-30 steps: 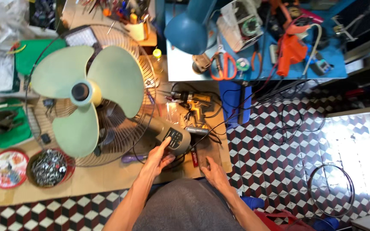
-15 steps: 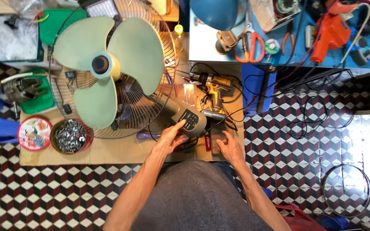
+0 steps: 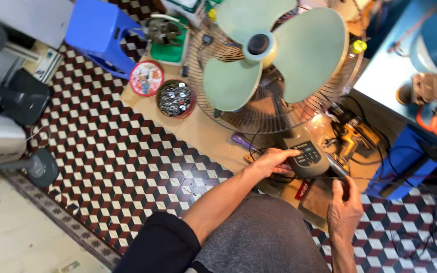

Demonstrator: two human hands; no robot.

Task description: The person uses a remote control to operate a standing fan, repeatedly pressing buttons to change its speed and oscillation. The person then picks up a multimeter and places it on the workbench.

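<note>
Pale green three-bladed fan (image 3: 274, 55) lying at twelve o'clock on cardboard sheet (image 3: 203, 134), likely top-heavy with bendable wire guard, best gripped at grey control base (image 3: 307, 159), where left hand (image 3: 274, 162) rests fingers narrowly curled; right hand (image 3: 344, 207) at five o'clock, clasping a small dark object.

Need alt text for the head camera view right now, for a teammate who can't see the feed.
Seen from above, a person's left hand rests on the grey control base of a pale green fan lying on cardboard, while the right hand grips a small dark object beside it. A tin of screws and a blue stool sit nearby on the checkered floor.
</note>
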